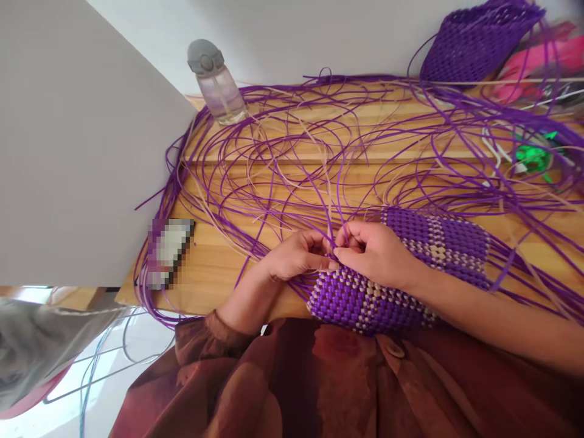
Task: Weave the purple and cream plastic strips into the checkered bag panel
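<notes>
A woven purple and beige piece [340, 302] lies at the table's front edge, against my clothing, with long loose strands running out from its sides. At its upper left edge, my left hand [301, 255] is closed in a pinch on a purple strand [340, 182] where it meets the weave. Right beside it, thumb and forefinger of my right hand [378, 252] are pinched together on a strand at the same spot. The fingertips nearly touch, so the exact crossing of strands between them is partly hidden. My right forearm passes over the middle of the woven piece.
Loose purple and beige strands sprawl across the wooden table [219, 286]. A grey-lidded clear bottle [219, 91] stands at the back left, near a blurred-out phone-like object [171, 252]. A purple woven basket [474, 45], pink material [524, 70] and a green item [533, 157] are at right.
</notes>
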A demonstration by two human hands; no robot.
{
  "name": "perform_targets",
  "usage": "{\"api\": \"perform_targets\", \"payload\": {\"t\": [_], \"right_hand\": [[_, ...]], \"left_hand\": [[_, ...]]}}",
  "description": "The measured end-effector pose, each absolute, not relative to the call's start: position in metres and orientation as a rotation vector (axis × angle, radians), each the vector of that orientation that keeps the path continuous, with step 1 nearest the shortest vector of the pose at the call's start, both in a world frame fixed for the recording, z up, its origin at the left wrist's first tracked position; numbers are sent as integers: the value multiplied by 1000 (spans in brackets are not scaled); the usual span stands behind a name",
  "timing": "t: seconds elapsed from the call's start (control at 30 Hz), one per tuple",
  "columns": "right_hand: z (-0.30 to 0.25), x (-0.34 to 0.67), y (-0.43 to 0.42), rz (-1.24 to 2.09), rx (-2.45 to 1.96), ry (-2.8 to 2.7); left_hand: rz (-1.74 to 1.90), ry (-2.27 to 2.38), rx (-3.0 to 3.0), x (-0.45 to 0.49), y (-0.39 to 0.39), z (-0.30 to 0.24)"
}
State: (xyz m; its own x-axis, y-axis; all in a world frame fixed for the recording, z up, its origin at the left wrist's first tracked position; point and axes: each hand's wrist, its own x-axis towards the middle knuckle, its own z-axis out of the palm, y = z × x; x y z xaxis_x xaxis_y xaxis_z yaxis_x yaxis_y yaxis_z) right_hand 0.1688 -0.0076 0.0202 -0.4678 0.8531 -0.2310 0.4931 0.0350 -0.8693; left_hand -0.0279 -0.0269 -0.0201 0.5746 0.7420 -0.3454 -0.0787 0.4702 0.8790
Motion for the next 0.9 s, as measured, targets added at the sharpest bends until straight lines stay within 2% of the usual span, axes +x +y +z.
{"api": "perform_targets", "payload": {"t": [0.2,0.27,0.37,0.47,0.6,0.7,0.9], "right_hand": [[10,168,1,1511,-1453,-1937],[9,170,2,1342,-1494,-2031],[7,175,0,859,-1431,-2101],[5,182,1,411,-1183,-2155],[9,185,15,-27,-559,-2384],[18,185,24,-105,-238,-2472],[46,193,11,-176,42,-2703]], "left_hand": [[697,741,945,-25,-27,-23],[688,741,948,-26,-27,-22],[686,761,959,-27,-27,-22],[712,766,965,-26,-27,-21],[731,777,938,-24,-27,-21],[718,780,933,-24,-26,-20],[740,791,889,-22,-28,-17]]}}
